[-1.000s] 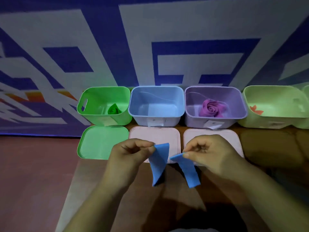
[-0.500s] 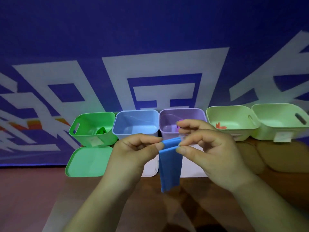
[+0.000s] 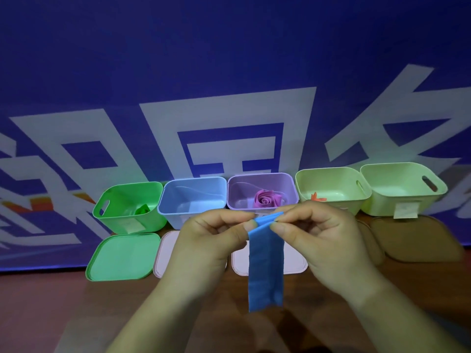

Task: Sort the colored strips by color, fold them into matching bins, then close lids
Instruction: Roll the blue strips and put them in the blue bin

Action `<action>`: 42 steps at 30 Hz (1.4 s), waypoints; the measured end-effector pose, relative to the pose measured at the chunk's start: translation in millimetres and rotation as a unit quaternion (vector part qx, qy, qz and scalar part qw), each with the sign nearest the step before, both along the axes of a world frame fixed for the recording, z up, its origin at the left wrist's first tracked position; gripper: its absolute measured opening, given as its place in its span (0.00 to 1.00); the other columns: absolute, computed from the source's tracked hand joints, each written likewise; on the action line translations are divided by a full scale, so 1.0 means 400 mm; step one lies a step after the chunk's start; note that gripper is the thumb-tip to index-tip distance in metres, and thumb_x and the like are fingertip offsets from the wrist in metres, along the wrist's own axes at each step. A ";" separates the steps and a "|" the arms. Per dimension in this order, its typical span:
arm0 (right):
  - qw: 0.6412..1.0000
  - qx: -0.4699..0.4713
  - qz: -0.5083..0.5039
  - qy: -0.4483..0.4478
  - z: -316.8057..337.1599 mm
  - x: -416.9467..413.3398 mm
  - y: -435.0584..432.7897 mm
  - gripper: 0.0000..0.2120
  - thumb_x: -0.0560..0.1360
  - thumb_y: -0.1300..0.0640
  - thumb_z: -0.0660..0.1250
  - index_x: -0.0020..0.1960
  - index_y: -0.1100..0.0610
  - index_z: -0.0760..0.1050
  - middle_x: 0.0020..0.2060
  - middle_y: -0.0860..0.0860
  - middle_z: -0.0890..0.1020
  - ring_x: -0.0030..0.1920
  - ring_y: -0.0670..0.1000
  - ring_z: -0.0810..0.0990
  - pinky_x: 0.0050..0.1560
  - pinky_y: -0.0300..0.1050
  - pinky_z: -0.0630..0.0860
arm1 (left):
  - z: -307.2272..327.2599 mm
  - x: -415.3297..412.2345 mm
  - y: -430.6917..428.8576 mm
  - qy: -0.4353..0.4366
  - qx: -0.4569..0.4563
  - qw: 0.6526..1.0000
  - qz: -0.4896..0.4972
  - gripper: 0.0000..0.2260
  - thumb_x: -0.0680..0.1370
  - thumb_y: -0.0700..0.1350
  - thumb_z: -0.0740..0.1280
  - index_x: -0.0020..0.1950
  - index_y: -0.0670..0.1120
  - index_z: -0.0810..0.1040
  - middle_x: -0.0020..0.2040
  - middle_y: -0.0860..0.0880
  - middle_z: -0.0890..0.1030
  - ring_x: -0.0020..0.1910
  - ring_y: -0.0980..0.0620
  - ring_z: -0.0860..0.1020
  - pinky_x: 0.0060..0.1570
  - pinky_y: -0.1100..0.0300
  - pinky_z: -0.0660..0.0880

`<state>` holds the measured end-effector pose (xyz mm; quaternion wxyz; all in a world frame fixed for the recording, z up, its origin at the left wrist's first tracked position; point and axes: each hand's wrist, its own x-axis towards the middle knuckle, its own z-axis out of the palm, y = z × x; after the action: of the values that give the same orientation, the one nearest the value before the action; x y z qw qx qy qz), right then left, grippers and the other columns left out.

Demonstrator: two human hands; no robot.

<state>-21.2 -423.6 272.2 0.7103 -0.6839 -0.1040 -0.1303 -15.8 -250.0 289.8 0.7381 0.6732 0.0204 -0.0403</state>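
Blue strip halves now together, long axis hanging vertical, left hand and right hand pinching top end

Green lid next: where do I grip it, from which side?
Probably the near rim of the green lid, from the front: it lies flat, far edge by the green bin, pink lid at its right; the near rim is exposed.

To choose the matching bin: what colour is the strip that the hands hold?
Blue, a plain strip; the head view shows it best.
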 end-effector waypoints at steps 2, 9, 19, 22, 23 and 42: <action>1.000 0.002 -0.010 0.000 0.002 -0.003 -0.004 0.16 0.68 0.72 0.74 0.37 0.50 0.83 0.38 0.47 0.86 0.42 0.46 0.85 0.46 0.35 0.78 | 0.000 0.000 -0.005 -0.006 0.006 1.000 -0.011 0.08 0.66 0.45 0.76 0.43 0.46 0.87 0.47 0.30 0.81 0.44 0.41 0.78 0.58 0.36 0.75; 0.999 -0.011 -0.033 0.000 0.010 -0.002 -0.011 0.15 0.68 0.72 0.74 0.37 0.52 0.83 0.36 0.46 0.86 0.38 0.45 0.84 0.43 0.34 0.78 | -0.007 0.010 -0.008 -0.036 0.020 0.998 -0.044 0.08 0.67 0.47 0.75 0.44 0.48 0.87 0.42 0.36 0.84 0.40 0.47 0.77 0.52 0.46 0.76; 0.998 -0.007 -0.057 0.025 0.005 0.025 0.003 0.18 0.69 0.70 0.75 0.41 0.45 0.83 0.38 0.47 0.85 0.39 0.44 0.83 0.44 0.34 0.79 | -0.021 0.035 0.006 -0.040 0.002 0.998 -0.039 0.07 0.71 0.41 0.71 0.47 0.45 0.87 0.45 0.42 0.86 0.42 0.50 0.81 0.51 0.52 0.78; 0.998 -0.005 -0.050 0.041 0.002 0.033 0.011 0.19 0.69 0.70 0.75 0.42 0.44 0.83 0.39 0.46 0.85 0.40 0.43 0.83 0.44 0.33 0.78 | -0.020 0.038 0.007 -0.076 0.027 0.996 -0.031 0.09 0.72 0.32 0.73 0.46 0.45 0.86 0.42 0.44 0.86 0.41 0.52 0.83 0.43 0.65 0.78; 0.998 -0.003 -0.046 0.046 0.004 0.034 0.013 0.18 0.69 0.70 0.75 0.42 0.46 0.84 0.39 0.46 0.85 0.40 0.43 0.83 0.44 0.33 0.78 | -0.022 0.041 0.008 -0.084 0.032 0.996 -0.028 0.10 0.72 0.31 0.72 0.46 0.45 0.85 0.42 0.43 0.86 0.41 0.52 0.83 0.43 0.66 0.77; 0.992 -0.042 0.005 0.115 0.090 0.100 0.018 0.10 0.70 0.69 0.74 0.38 0.55 0.82 0.33 0.51 0.83 0.34 0.47 0.79 0.37 0.38 0.78 | 0.006 0.097 0.036 -0.225 0.124 0.964 -0.063 0.12 0.72 0.39 0.71 0.49 0.56 0.81 0.44 0.55 0.82 0.45 0.54 0.80 0.48 0.63 0.77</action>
<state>18.7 -416.4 308.4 0.6891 -0.7228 -0.0304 -0.0422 22.9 -235.6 292.2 0.6303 0.7512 -0.1835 0.0683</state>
